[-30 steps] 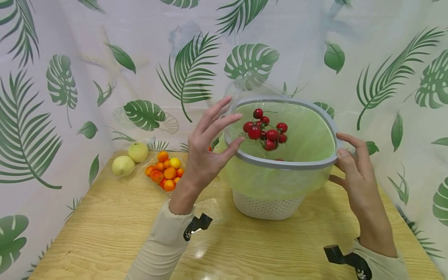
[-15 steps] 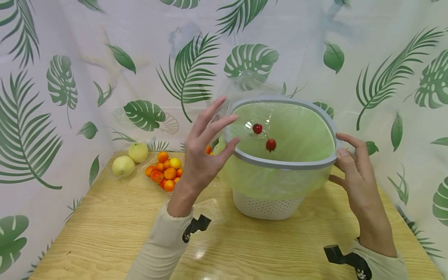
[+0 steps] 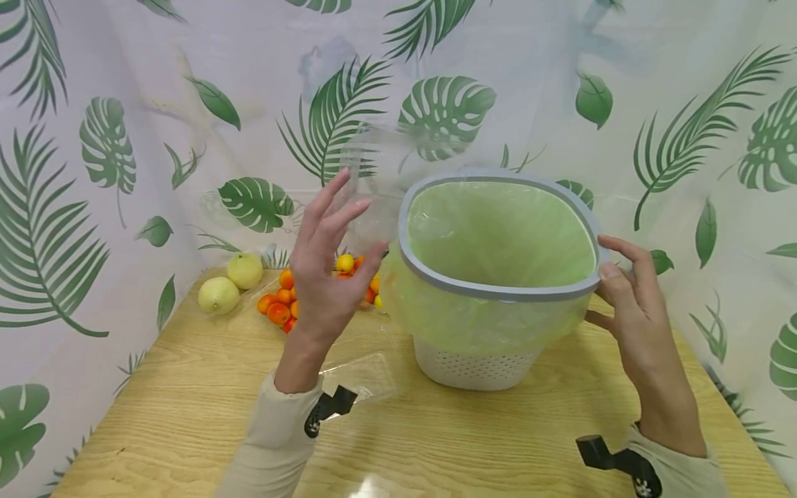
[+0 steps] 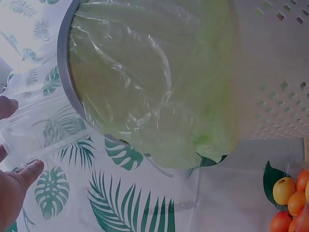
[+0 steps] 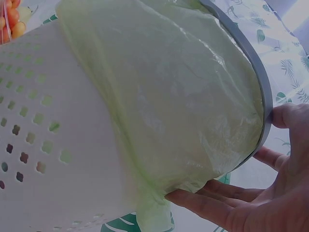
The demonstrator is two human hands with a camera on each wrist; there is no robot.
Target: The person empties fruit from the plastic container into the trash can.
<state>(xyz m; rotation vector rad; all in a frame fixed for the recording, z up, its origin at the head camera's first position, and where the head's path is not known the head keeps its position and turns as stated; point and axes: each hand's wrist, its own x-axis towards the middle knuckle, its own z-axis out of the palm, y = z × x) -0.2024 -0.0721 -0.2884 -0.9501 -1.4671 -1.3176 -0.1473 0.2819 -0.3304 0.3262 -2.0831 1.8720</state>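
Observation:
My left hand [image 3: 326, 277] holds a clear plastic box [image 3: 381, 173] between thumb and fingers, tilted up just left of the trash can. In the left wrist view, the see-through box [image 4: 43, 128] spans the gap between thumb and fingertips. The trash can [image 3: 476, 366] is white with a perforated lower body, a grey rim ring [image 3: 498, 292] and a pale green bag [image 3: 492, 325] folded over it. My right hand [image 3: 644, 318] grips the ring at its right side, thumb on the rim and fingers against the bag outside. The bottom of the can is hidden from the head view.
Small orange fruits [image 3: 278, 313] lie in a clear tray at the left, partly behind my left hand. More orange and yellow fruits [image 3: 345, 263] sit behind it. Two pale yellow-green round fruits [image 3: 218, 296] stand at the back left. A clear plastic piece [image 3: 367, 377] lies before the can.
Red cherries have dropped from the plastic box into the lined can and are out of sight now. My left hand has drawn the box left, off the opening. The right hand stays put.

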